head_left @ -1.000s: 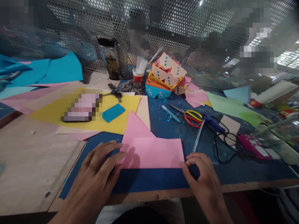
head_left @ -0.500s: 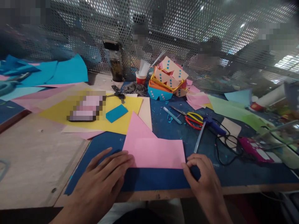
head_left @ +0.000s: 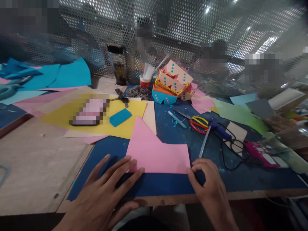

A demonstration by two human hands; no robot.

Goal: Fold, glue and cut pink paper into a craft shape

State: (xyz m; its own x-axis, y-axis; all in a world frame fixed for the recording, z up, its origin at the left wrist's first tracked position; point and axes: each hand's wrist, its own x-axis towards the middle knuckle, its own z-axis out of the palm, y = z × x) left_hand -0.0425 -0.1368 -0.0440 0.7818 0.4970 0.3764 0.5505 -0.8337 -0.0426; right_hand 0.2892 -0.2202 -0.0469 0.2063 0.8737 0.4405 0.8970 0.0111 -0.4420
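The pink sheet (head_left: 156,157) lies flat on the blue board (head_left: 154,186), nearer the person than the red-and-yellow scissors (head_left: 191,118) and to their left. It looks like thin foam or thick paper, so it is probably light, bendy, easy to crease and apt to slide. The straight bottom edge and its two corners seem the safest hold; the tall peak would likely flop if lifted alone. The left hand (head_left: 103,186) is spread wide, fingertips at the bottom left corner. The right hand (head_left: 208,178) is drawn narrow, thumb and forefinger at the bottom right corner; whether they pinch it, I cannot tell.

Counting around those scissors: one pale blue pen (head_left: 177,119) just left; one glue gun (head_left: 221,131) just right; one phone (head_left: 90,112) and one blue rectangle (head_left: 120,117) well left; one bottle (head_left: 119,69) and one cup (head_left: 145,82) behind and left. The cut-out shapes (head_left: 170,80) behind overlap too much to count.
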